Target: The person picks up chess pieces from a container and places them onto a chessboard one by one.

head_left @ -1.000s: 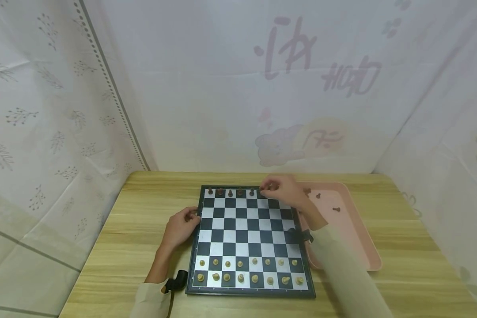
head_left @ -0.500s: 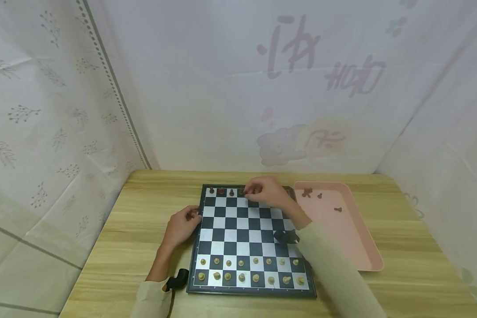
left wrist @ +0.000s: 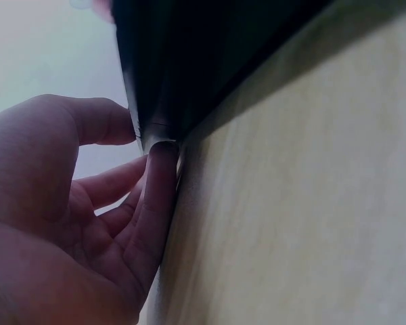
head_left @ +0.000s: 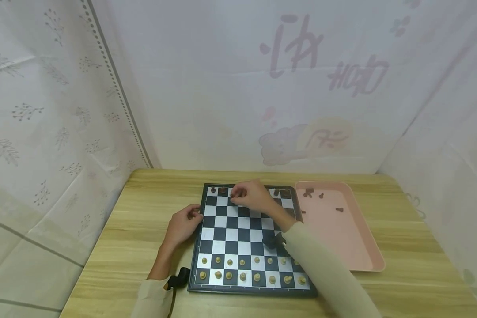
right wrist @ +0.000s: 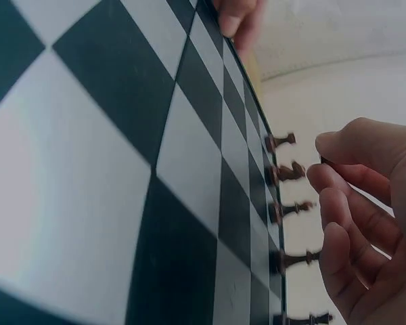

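Note:
A black-and-white chessboard point(head_left: 238, 223) lies on the table. My left hand point(head_left: 184, 224) holds its left edge; in the left wrist view the thumb is at the upper rim of the board's dark edge point(left wrist: 169, 74) and a finger is under it. Over the far row, my right hand point(head_left: 254, 196) pinches a small dark chess piece point(right wrist: 323, 160) between thumb and forefinger, mostly hidden by the fingertips. Dark chess pieces stand along the far edge, among them a rook point(right wrist: 281, 141) and a knight point(right wrist: 289, 171). Two rows of pale chess pieces point(head_left: 243, 276) stand on the near side.
A pink tray point(head_left: 347, 238) adjoins the board's right side, with several dark chess pieces point(head_left: 339, 210) lying in it. The wooden table point(head_left: 139, 229) ends at a printed cloth point(head_left: 202, 110) behind. My right forearm point(head_left: 322, 260) crosses the board's right edge.
My right hand has moved left along the far row, from near the right corner towards the left end. My left hand keeps its place on the board's edge.

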{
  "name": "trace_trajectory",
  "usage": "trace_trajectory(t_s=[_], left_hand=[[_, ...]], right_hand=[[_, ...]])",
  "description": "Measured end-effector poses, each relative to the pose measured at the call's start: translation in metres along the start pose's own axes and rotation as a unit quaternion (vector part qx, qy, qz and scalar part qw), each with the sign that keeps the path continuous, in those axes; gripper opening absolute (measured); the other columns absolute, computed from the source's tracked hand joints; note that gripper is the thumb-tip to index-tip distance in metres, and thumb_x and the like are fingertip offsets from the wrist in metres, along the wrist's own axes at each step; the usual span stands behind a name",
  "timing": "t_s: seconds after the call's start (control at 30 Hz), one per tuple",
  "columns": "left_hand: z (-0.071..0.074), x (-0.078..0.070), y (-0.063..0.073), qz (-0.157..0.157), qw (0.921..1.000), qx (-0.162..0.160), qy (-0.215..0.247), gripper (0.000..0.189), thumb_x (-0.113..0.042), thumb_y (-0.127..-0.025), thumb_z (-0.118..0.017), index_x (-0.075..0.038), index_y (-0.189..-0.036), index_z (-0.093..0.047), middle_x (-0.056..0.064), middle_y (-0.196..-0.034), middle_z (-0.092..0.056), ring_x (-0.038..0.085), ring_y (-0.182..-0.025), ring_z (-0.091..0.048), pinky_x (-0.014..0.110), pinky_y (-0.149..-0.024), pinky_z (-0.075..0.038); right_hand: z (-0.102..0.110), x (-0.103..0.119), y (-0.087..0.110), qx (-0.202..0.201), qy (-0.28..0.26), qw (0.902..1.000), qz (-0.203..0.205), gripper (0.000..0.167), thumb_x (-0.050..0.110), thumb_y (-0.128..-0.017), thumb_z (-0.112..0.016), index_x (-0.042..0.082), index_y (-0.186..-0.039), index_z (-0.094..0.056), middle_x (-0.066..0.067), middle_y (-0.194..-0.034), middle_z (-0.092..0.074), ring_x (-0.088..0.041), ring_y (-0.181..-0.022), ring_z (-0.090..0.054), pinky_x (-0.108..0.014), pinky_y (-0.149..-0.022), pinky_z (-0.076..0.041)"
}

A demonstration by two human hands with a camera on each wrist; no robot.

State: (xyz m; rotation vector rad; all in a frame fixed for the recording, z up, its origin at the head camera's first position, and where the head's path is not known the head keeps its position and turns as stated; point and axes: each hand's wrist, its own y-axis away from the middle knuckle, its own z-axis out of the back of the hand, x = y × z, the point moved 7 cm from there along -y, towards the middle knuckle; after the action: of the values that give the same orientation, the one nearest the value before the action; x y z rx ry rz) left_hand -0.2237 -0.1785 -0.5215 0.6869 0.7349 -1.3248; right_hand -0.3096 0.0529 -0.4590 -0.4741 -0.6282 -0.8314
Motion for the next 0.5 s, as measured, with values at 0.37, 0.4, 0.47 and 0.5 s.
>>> trace_trajectory(t_s=[0.37, 0.4, 0.47, 0.5], left_hand=[[0.0, -0.001, 0.001, -0.007, 0.9999, -0.005, 0.012, 0.04, -0.019, -0.098, -0.07, 0.0, -0.133, -0.076, 0.007, -0.1, -0.075, 0.021, -0.085, -0.066, 0.039, -0.078, -0.049], [0.0, 0.0, 0.0, -0.012, 0.9998, -0.006, 0.014, 0.041, -0.02, -0.097, -0.07, 0.0, -0.132, -0.076, 0.007, -0.099, -0.075, 0.022, -0.084, -0.066, 0.039, -0.077, -0.049], [-0.003, 0.007, -0.005, -0.019, 0.9997, -0.01, 0.012, 0.042, -0.024, -0.096, -0.071, -0.002, -0.131, -0.077, 0.004, -0.097, -0.075, 0.019, -0.082, -0.065, 0.037, -0.075, -0.049], [-0.004, 0.013, -0.007, -0.022, 0.9996, -0.012, 0.011, 0.042, -0.026, -0.095, -0.072, -0.003, -0.13, -0.077, 0.002, -0.096, -0.074, 0.018, -0.081, -0.065, 0.036, -0.074, -0.048]], right_hand=[[-0.022, 0.013, -0.014, -0.015, 0.02, 0.9997, -0.001, 0.007, 0.015, -0.095, -0.086, 0.013, -0.1, -0.082, 0.01, -0.083, -0.073, -0.006, -0.071, -0.063, -0.027, -0.065, -0.052], [-0.023, 0.014, -0.016, -0.015, 0.023, 0.9996, 0.0, 0.007, 0.015, -0.094, -0.086, 0.013, -0.1, -0.082, 0.01, -0.083, -0.073, -0.006, -0.07, -0.063, -0.027, -0.064, -0.052], [-0.027, 0.015, -0.017, -0.011, 0.032, 0.9994, 0.003, 0.007, 0.016, -0.094, -0.086, 0.014, -0.1, -0.082, 0.011, -0.082, -0.073, -0.006, -0.069, -0.062, -0.027, -0.064, -0.051], [-0.029, 0.016, -0.018, -0.01, 0.036, 0.9993, 0.005, 0.007, 0.015, -0.094, -0.086, 0.014, -0.099, -0.082, 0.011, -0.082, -0.073, -0.006, -0.069, -0.062, -0.027, -0.064, -0.051]])
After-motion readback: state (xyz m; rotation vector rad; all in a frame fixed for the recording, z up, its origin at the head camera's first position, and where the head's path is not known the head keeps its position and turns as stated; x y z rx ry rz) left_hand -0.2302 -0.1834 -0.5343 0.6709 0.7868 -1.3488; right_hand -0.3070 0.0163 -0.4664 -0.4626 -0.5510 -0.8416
